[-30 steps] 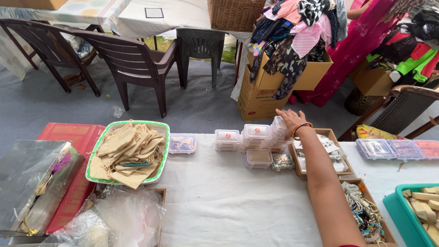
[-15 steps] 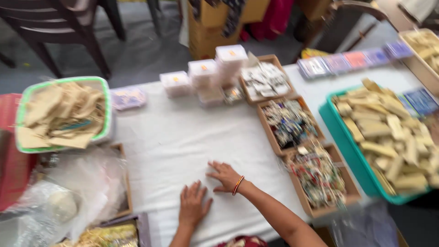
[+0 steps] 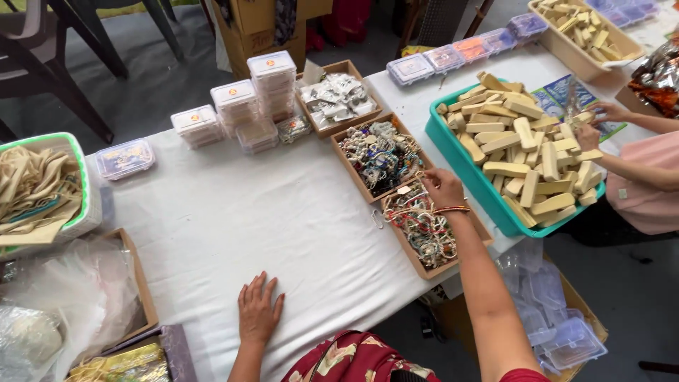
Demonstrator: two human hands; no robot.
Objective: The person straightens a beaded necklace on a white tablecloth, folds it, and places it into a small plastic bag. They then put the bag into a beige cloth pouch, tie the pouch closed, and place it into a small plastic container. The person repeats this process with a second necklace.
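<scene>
The tray of beaded bracelets (image 3: 424, 230) sits at the table's near right edge, full and seemingly barely started on; the right hand (image 3: 442, 187) reaches over its far end, fingers curled, though whether it pinches a bracelet cannot be told. The left hand (image 3: 258, 311) lies flat and empty on the white tablecloth (image 3: 233, 226). Another person's hands (image 3: 598, 124), partly cut off at the right, hide among wooden blocks in a teal bin (image 3: 467, 173).

A market stall or craft-sale table: a white-clothed table (image 3: 233, 233) bearing cardboard trays of beaded jewellery (image 3: 424, 226) beneath the right hand's fingers (image 3: 433, 185), stacked clear plastic boxes (image 3: 237, 102) well beyond them, a teal bin of wooden pieces (image 3: 523, 155) alongside, and plastic chairs (image 3: 42, 64) behind.
</scene>
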